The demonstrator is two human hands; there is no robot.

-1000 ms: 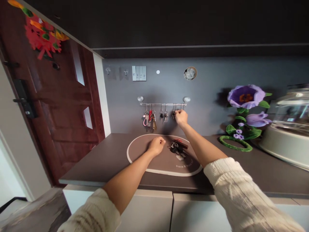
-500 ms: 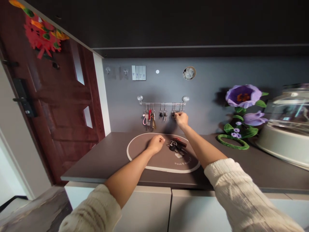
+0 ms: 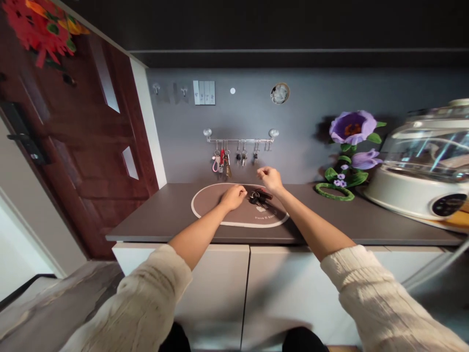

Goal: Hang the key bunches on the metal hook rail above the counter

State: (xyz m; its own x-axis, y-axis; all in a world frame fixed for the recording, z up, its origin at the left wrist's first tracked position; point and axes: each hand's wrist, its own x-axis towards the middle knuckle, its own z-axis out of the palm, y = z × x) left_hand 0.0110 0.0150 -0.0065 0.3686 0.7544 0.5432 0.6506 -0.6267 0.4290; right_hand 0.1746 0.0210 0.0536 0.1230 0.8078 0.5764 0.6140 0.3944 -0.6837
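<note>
My left hand (image 3: 233, 197) is curled over the brown oval mat (image 3: 205, 201); anything inside its fingers is hidden. Just right of its fingertips lies a bunch of keys (image 3: 254, 197) on the mat, with a dark key case (image 3: 264, 194) against it. My right hand (image 3: 270, 179) is raised above the mat's back edge, fingers loosely bent and nothing visible between them. Above and left of it, a small dark key (image 3: 255, 157) hangs from the clear hook rail (image 3: 238, 141). More keys (image 3: 244, 157) and a cluster with a red tag (image 3: 222, 159) hang further left.
Purple felt flowers (image 3: 352, 128) with a green ring base stand on the right of the counter (image 3: 154, 215), beside a white appliance with a clear dome (image 3: 406, 195). A dark shelf (image 3: 234, 34) overhangs the counter. A red-brown door (image 3: 88, 161) is at left.
My right hand has come down and away from the hook rail, leaving the small dark key hanging. My left hand stays over the mat. The camera view has shifted.
</note>
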